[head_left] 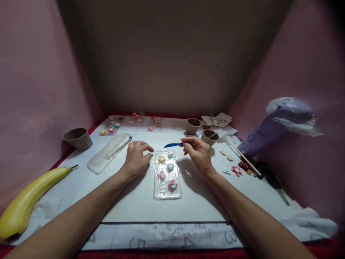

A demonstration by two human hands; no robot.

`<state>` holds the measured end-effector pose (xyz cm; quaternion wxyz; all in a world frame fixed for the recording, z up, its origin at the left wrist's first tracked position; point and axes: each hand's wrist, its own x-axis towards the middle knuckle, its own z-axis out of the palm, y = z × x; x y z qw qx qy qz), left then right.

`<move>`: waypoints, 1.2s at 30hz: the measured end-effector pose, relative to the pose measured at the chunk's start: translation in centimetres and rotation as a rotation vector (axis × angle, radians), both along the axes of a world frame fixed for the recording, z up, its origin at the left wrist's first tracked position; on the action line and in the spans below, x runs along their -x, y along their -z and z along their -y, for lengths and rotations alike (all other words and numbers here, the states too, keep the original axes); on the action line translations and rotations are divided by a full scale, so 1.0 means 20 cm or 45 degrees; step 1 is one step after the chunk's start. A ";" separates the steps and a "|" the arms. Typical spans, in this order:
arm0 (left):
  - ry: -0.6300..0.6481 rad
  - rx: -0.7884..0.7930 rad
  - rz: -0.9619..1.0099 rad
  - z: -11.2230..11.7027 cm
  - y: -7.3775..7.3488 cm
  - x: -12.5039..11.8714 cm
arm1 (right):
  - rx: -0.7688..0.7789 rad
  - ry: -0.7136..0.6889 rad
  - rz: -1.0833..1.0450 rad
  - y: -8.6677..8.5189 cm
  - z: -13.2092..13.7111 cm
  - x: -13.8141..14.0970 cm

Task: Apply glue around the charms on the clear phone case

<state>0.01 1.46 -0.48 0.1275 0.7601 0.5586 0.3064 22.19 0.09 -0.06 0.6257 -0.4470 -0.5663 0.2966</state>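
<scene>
Overall, a white paper sheet [134, 201] covers the table inside a booth with pink side walls and a brown back wall. Largest loose item: a yellow banana [27, 196] at the near left edge of the sheet. At right, a purple cone-shaped bag [272, 129] wrapped in clear plastic leans against the wall, well apart from the hands. A clear phone case [167, 176] lies flat at centre, between the two hands, with five small coloured charms on it. A second clear case [109, 153] lies left of it, at an angle, with a syringe-like tube along it. Three brown paper cups: one [77, 138] on its side at far left, two [193, 126] [210, 136] upright behind the right hand.

Left hand [136, 158]: palm down, fingers loosely curled, resting on the sheet just beside the case's upper left corner; holds nothing visible.

Right hand [198, 153]: raised slightly above the sheet, fingers pinched on a small blue tool [172, 145], its tip pointing left above the case's top edge.

Loose charms [234, 169] lie to the right, beside a wooden stick [242, 155].
</scene>
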 end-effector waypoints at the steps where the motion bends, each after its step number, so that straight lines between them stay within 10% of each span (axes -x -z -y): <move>1: 0.002 -0.002 0.001 0.00 0.00 0.00 | -0.005 -0.031 0.016 0.00 0.01 0.01; 36: 0.035 0.018 0.036 0.01 0.00 0.00 | -0.181 -0.099 0.405 0.01 0.10 0.08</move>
